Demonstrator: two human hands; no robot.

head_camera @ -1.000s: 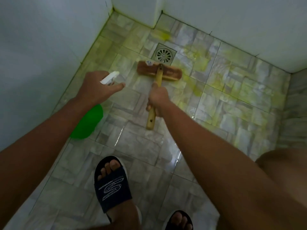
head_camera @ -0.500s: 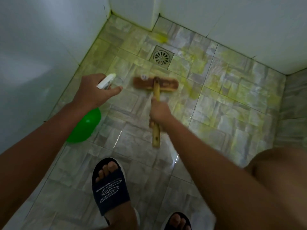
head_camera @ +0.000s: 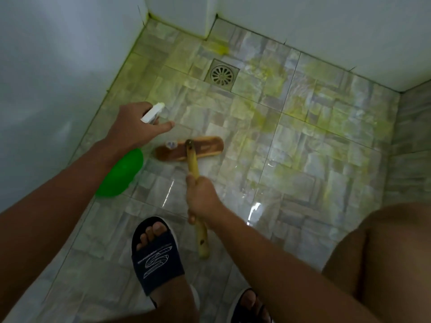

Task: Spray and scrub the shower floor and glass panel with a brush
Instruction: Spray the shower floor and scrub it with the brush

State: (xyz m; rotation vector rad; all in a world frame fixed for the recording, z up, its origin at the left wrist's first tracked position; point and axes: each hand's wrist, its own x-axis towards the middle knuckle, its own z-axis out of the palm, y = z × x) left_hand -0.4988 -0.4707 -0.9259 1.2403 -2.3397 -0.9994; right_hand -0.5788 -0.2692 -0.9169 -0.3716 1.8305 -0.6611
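Note:
My right hand (head_camera: 202, 198) grips the wooden handle of a scrub brush (head_camera: 189, 150), whose brown head lies flat on the grey tiled shower floor (head_camera: 303, 164). Yellow-green cleaner streaks the tiles toward the far walls. My left hand (head_camera: 134, 127) holds a green spray bottle (head_camera: 121, 176) by its white nozzle, index finger stretched forward, just left of the brush head. The glossy panel (head_camera: 46, 89) rises along the left side.
A round metal drain (head_camera: 221, 75) sits in the floor near the far corner. White walls (head_camera: 326, 31) close the back and right. My two feet in dark slides (head_camera: 156, 257) stand at the near edge; a bare knee shows at the lower right.
The brush head has been pulled back from beside the drain toward my feet. My right hand drew in with it. My left hand and the bottle stayed roughly in place.

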